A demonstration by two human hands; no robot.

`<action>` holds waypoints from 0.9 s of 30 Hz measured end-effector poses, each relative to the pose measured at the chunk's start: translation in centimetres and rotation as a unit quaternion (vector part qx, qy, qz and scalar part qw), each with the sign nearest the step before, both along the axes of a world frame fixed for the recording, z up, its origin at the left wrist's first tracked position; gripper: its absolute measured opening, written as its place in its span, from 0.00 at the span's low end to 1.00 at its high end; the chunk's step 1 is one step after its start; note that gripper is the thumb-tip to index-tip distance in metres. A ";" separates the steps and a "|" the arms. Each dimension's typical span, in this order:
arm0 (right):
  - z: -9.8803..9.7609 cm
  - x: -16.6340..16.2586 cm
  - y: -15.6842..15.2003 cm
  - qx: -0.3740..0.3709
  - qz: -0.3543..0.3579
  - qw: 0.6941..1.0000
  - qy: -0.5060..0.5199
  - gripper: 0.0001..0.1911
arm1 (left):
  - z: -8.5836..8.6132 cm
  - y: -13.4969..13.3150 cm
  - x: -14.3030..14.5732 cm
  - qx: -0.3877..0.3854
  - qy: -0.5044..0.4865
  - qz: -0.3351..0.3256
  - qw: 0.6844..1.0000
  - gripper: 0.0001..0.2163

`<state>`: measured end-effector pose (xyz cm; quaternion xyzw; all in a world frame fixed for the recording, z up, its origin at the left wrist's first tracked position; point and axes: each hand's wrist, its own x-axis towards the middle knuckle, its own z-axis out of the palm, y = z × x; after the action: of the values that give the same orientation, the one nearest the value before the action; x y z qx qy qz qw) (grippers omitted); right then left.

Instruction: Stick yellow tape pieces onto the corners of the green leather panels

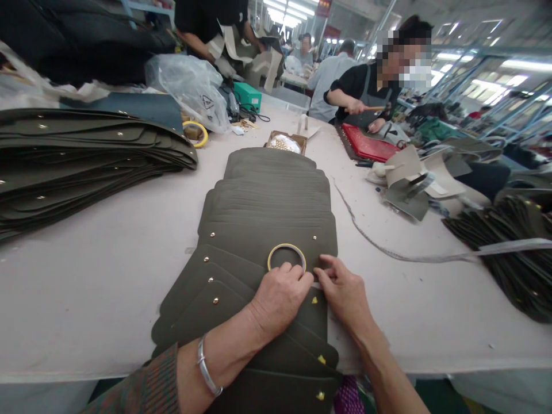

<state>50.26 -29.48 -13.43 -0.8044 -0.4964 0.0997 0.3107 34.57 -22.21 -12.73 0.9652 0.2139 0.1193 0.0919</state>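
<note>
A fanned row of dark olive leather panels (271, 213) with small brass studs lies on the white table (107, 276) in front of me. A thin roll of tape (286, 257) with a yellow rim rests on one panel. My left hand (278, 296), a silver bangle on its wrist, has its fingers curled on the near edge of the roll. My right hand (342, 287) is pinched just right of it, thumb and fingers pressed together on the panel's edge, perhaps on a tape end I cannot make out.
A tall stack of the same panels (86, 161) fills the left. A small box of brass fittings (284, 142), a clear plastic bag (190, 86) and a green box (248, 95) sit beyond. A masked person (379, 86) hammers over a red mat (368, 144). A strap (431, 256) trails right.
</note>
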 end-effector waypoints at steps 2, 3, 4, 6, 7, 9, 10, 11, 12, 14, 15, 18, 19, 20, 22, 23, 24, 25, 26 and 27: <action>-0.1 0.1 -0.3 0.001 -0.030 0.998 0.058 0.17 | 0.0 0.0 0.0 -0.004 -0.001 0.001 1.000 0.05; -0.2 0.2 -0.6 0.004 -0.036 0.995 0.090 0.16 | 0.0 0.0 0.0 -0.005 -0.002 0.001 1.000 0.04; -0.3 0.2 -0.8 0.009 -0.032 0.993 0.111 0.14 | 0.0 0.0 0.0 -0.007 -0.002 0.002 1.000 0.04; -0.5 0.0 -1.3 0.029 0.000 0.995 0.094 0.10 | 0.0 0.0 0.1 -0.007 -0.004 0.002 1.000 0.04; -0.5 -0.1 -1.5 0.040 0.023 0.997 0.058 0.09 | -0.1 0.1 0.1 -0.005 -0.005 0.002 1.000 0.04; -0.6 -0.3 -1.6 0.057 0.074 0.995 -0.029 0.09 | -0.2 0.1 0.1 0.000 -0.007 0.004 1.000 0.03; -0.6 -0.3 -1.5 0.059 0.095 0.992 -0.063 0.09 | -0.3 0.1 0.1 0.002 -0.009 0.004 1.000 0.03; -0.6 -0.4 -1.4 0.056 0.110 0.989 -0.086 0.10 | -0.3 0.1 0.1 0.004 -0.011 0.005 1.000 0.03; -0.5 -0.4 -1.2 0.050 0.120 0.986 -0.101 0.11 | -0.4 0.1 0.0 0.005 -0.013 0.006 1.000 0.03; -0.4 -0.4 -0.7 0.035 0.124 0.985 -0.113 0.11 | -0.5 0.0 0.0 0.007 -0.015 0.005 1.000 0.04; -0.4 -0.3 -0.5 0.029 0.118 0.986 -0.112 0.11 | -0.5 0.0 0.0 0.007 -0.015 0.005 1.000 0.04; -0.5 -0.5 0.0 0.011 0.063 0.993 -0.097 0.11 | -0.4 0.0 0.0 0.006 -0.011 0.008 1.000 0.04; -0.6 -0.7 0.1 0.003 0.037 0.995 -0.092 0.11 | -0.4 0.0 0.0 0.004 -0.009 0.010 1.000 0.05; -0.7 -0.8 0.1 -0.005 0.010 0.996 -0.087 0.11 | -0.3 0.0 0.0 0.002 -0.007 0.010 1.000 0.05; -0.9 -1.0 -0.1 -0.020 -0.035 0.996 -0.083 0.12 | -0.3 0.0 0.1 -0.004 -0.006 0.010 1.000 0.04; -0.9 -1.0 -0.3 -0.023 -0.046 0.995 -0.081 0.12 | -0.2 0.0 0.1 -0.007 -0.006 0.009 1.000 0.04; -0.8 -1.0 -0.6 -0.021 -0.047 0.996 -0.075 0.12 | -0.2 0.0 0.1 -0.009 -0.006 0.010 1.000 0.04; -0.6 -0.9 -0.9 -0.012 -0.036 0.997 -0.060 0.12 | -0.2 0.0 0.1 -0.011 -0.005 0.011 1.000 0.04; -0.4 -0.7 -1.4 0.001 -0.019 0.999 -0.036 0.12 | -0.1 0.0 0.1 -0.014 -0.005 0.013 1.000 0.04; -0.1 -0.4 -1.9 0.015 0.006 1.000 -0.006 0.12 | -0.1 0.0 0.1 -0.016 -0.005 0.016 1.000 0.03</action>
<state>49.82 -31.41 -13.56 -0.7973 -0.5043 0.0888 0.3195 34.69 -22.22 -12.84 0.9595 0.2308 0.1220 0.1060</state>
